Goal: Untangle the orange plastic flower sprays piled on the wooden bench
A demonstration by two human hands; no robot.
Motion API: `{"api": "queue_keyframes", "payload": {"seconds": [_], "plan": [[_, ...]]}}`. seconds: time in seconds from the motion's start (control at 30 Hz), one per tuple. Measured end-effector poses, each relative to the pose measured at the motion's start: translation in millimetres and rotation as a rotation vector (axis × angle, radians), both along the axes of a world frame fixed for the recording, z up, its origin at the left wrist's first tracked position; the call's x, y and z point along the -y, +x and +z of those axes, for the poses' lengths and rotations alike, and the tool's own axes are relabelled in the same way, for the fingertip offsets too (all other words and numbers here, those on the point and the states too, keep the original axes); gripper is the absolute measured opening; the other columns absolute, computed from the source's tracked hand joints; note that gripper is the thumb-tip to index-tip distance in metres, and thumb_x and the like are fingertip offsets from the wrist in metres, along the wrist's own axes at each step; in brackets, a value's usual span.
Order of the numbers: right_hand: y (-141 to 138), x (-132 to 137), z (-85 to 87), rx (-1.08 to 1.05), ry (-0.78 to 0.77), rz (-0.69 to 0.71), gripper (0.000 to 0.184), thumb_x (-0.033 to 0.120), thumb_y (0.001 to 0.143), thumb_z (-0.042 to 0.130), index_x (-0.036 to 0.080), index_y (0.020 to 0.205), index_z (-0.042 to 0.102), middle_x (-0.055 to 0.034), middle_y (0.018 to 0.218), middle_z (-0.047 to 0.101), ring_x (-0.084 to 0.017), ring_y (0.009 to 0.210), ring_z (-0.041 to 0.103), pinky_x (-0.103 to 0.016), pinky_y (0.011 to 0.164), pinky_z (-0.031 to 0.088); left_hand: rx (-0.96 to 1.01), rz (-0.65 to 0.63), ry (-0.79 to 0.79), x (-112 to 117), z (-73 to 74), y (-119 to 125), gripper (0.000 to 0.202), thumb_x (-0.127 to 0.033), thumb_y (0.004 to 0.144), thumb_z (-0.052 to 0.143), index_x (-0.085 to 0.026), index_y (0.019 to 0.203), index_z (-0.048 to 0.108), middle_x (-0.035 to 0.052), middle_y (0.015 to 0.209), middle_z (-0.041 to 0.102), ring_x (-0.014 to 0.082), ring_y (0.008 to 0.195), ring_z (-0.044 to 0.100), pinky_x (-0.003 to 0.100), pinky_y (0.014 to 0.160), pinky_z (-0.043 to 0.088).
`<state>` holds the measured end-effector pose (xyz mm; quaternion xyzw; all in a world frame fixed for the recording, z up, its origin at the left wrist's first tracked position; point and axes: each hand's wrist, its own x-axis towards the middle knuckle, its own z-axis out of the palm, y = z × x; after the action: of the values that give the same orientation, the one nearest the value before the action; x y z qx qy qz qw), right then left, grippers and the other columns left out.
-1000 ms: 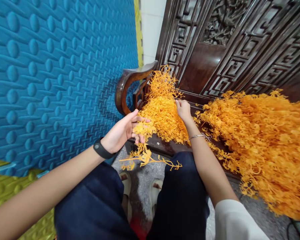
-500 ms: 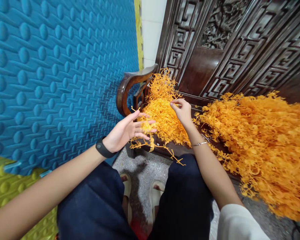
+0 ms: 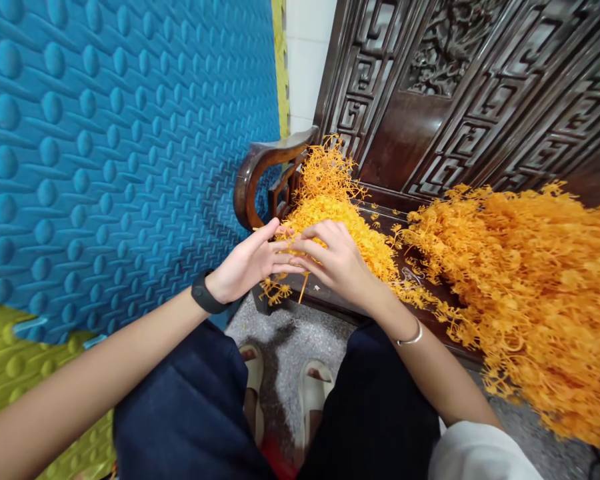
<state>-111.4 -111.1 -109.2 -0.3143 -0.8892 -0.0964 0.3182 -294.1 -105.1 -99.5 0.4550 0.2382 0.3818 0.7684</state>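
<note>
My left hand [image 3: 247,263], with a black band on its wrist, is held palm up at the front edge of a dark wooden bench [image 3: 330,299]. A small orange plastic sprig [image 3: 280,290] lies across its fingers and hangs below them. My right hand [image 3: 337,260], with a thin bracelet, reaches over with its fingertips touching the left fingers and the sprig. Just behind both hands sits a small heap of orange sprigs [image 3: 345,223] on the bench seat.
A much larger pile of orange sprigs [image 3: 525,280] covers the bench to the right. The carved bench back [image 3: 455,87] and curved armrest [image 3: 260,167] stand behind. A blue studded mat wall [image 3: 105,147] is on the left. My knees and sandals are over grey floor [image 3: 285,340].
My right hand left the small heap and came down onto my left hand's fingers. The sprig hanging from the left hand is now shorter and bunched closer to the palm.
</note>
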Motion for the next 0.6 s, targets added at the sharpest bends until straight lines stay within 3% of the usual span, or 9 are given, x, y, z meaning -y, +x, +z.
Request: {"api": "queue_keyframes", "payload": {"seconds": [0.2,0.37,0.4,0.47,0.53,0.6], "plan": [[1.4,10.4,6.8,-0.446,0.029,0.037,0.011,0.023,0.085,0.054,0.03,0.091,0.06,-0.0032,0.099,0.059,-0.021,0.096,0.053,-0.042,0.083,0.04,-0.069,0.103,0.097,3.0,10.3,-6.5,0.043,-0.054,0.08,0.049,-0.017,0.103,0.055,0.01,0.091,0.07,0.0247,0.08,0.068,0.036,0.066,0.054],[6.0,16.9,11.9,-0.86,0.047,0.025,0.005,0.032,0.083,0.057,0.029,0.087,0.058,-0.0022,0.083,0.058,-0.02,0.088,0.057,-0.043,0.081,0.045,-0.113,0.261,0.216,-2.5,9.4,-13.9,0.037,-0.051,0.08,0.051,-0.015,0.087,0.059,0.0024,0.061,0.064,0.013,0.046,0.057,0.024,0.045,0.044],[5.1,18.2,11.9,-0.897,0.024,0.025,0.006,0.034,0.083,0.058,0.028,0.085,0.057,-0.0022,0.081,0.058,-0.02,0.086,0.058,-0.043,0.08,0.047,-0.101,0.306,0.244,-3.2,7.8,-14.0,0.035,-0.049,0.079,0.054,-0.015,0.086,0.059,0.0023,0.064,0.065,0.0119,0.049,0.057,0.023,0.047,0.044],[0.9,21.3,11.5,-0.943,-0.074,0.051,0.007,0.034,0.082,0.059,0.028,0.084,0.057,-0.0017,0.081,0.059,-0.018,0.083,0.059,-0.04,0.077,0.049,-0.065,0.33,0.292,-2.9,4.4,-12.5,0.037,-0.048,0.076,0.06,-0.016,0.093,0.061,0.0057,0.085,0.068,0.0142,0.072,0.063,0.024,0.062,0.048],[-5.1,24.5,11.0,-0.958,-0.22,0.101,0.006,0.032,0.083,0.059,0.027,0.085,0.056,-0.0008,0.083,0.06,-0.015,0.08,0.06,-0.035,0.074,0.051,-0.045,0.229,0.336,-0.4,1.6,-9.9,0.049,-0.051,0.071,0.066,-0.017,0.106,0.059,0.0089,0.108,0.065,0.0188,0.099,0.06,0.028,0.081,0.047],[-10.6,26.7,10.7,-0.938,-0.362,0.135,0.006,0.031,0.083,0.058,0.026,0.086,0.056,0.0,0.084,0.061,-0.013,0.078,0.06,-0.031,0.072,0.052,-0.065,0.099,0.359,3.0,0.4,-7.4,0.058,-0.05,0.064,0.073,-0.018,0.11,0.059,0.0089,0.112,0.063,0.0209,0.107,0.057,0.029,0.087,0.045]]}}
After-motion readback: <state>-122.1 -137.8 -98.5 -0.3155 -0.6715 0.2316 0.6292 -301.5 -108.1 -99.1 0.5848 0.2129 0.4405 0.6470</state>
